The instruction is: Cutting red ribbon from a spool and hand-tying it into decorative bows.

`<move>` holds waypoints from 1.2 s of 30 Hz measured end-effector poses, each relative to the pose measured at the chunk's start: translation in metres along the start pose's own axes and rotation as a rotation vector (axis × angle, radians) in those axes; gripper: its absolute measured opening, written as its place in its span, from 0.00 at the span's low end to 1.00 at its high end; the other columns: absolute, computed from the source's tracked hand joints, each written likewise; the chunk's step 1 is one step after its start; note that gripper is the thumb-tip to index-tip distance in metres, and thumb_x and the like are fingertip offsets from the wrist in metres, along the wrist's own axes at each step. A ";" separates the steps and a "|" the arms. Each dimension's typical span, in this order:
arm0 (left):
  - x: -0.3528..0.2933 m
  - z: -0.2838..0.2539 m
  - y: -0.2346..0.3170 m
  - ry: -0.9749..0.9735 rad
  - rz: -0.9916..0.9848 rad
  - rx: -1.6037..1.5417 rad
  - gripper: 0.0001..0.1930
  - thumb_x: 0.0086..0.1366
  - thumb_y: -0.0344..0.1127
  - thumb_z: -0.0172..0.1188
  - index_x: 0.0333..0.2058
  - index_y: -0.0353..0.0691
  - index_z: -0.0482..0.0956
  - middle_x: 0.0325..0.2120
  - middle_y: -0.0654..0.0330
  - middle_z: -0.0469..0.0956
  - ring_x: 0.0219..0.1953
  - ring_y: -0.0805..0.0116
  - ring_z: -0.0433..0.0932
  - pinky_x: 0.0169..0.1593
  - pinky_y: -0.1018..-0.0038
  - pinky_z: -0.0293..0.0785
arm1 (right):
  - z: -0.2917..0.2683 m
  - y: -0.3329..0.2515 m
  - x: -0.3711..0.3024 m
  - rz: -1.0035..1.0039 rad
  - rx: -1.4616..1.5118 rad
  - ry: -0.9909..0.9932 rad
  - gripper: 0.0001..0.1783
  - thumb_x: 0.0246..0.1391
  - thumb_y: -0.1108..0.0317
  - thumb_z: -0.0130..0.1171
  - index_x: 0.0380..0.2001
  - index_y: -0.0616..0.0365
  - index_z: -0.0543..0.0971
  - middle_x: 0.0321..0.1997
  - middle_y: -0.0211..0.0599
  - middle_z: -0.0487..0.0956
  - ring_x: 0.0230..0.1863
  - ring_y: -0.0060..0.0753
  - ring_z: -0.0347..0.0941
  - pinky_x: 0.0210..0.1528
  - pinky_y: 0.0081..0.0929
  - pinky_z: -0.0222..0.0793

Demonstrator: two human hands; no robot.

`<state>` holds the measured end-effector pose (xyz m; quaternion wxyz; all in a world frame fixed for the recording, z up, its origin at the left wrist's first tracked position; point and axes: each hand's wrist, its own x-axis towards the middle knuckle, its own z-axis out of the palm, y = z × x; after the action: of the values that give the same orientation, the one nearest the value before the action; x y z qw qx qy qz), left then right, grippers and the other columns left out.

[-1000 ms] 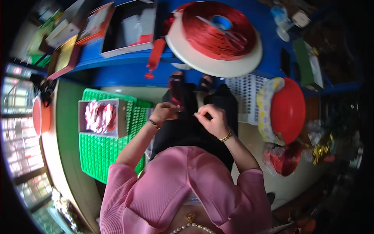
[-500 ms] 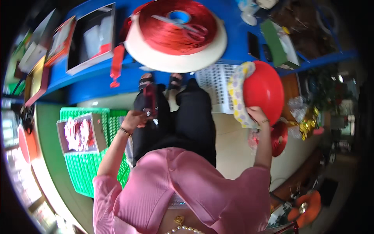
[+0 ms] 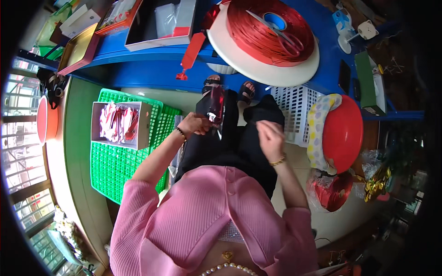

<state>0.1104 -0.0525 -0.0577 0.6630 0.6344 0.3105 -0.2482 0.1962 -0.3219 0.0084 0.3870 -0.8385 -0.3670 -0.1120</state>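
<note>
Over my left thigh, my left hand (image 3: 195,123) is closed on the near end of a shiny dark-red packet (image 3: 216,102) that looks clear-wrapped. My right hand (image 3: 271,139) hangs over my right thigh with its fingers curled together; whether anything small is between them I cannot make out. To the left of my left hand, a grey box (image 3: 143,126) full of red and white strips rests on an upturned-looking green plastic basket (image 3: 124,168). On the blue table lies a big roll of red ribbon (image 3: 248,34), with red-handled scissors (image 3: 290,41) across it.
A white turntable (image 3: 258,73) carries the roll, and a red strip (image 3: 192,50) hangs past the table edge. At right are a white basket (image 3: 291,110), a red basin (image 3: 343,133) with patterned cloth (image 3: 317,133), and a wrapped red roll (image 3: 334,191). Open boxes (image 3: 159,41) line the left tabletop.
My right hand has left the patterned cloth by the red basin and moved left over my thigh. My left hand still holds the red packet. The view has shifted.
</note>
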 end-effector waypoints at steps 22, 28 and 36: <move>-0.003 -0.002 0.004 0.013 -0.029 0.008 0.11 0.56 0.37 0.55 0.28 0.35 0.80 0.18 0.59 0.76 0.16 0.73 0.74 0.22 0.80 0.70 | -0.170 0.121 -0.037 0.417 -0.936 0.259 0.22 0.54 0.55 0.52 0.43 0.64 0.74 0.47 0.52 0.73 0.50 0.51 0.68 0.51 0.40 0.63; -0.001 -0.004 -0.004 -0.010 -0.022 -0.017 0.11 0.53 0.38 0.55 0.27 0.36 0.81 0.18 0.60 0.76 0.17 0.72 0.74 0.22 0.79 0.71 | -0.038 0.022 -0.012 0.021 -0.170 -0.099 0.15 0.43 0.77 0.57 0.39 0.61 0.75 0.43 0.42 0.74 0.45 0.44 0.69 0.48 0.36 0.64; 0.001 -0.009 -0.006 -0.051 -0.025 -0.021 0.12 0.52 0.40 0.56 0.25 0.38 0.81 0.18 0.61 0.76 0.16 0.73 0.73 0.21 0.79 0.71 | 0.090 -0.019 -0.011 -0.416 0.001 -0.299 0.15 0.42 0.71 0.57 0.38 0.51 0.77 0.47 0.30 0.71 0.48 0.32 0.66 0.49 0.32 0.60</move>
<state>0.1062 -0.0443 -0.0623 0.6741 0.6168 0.3041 -0.2694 0.1662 -0.2537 -0.0471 0.2974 -0.7521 -0.5847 -0.0636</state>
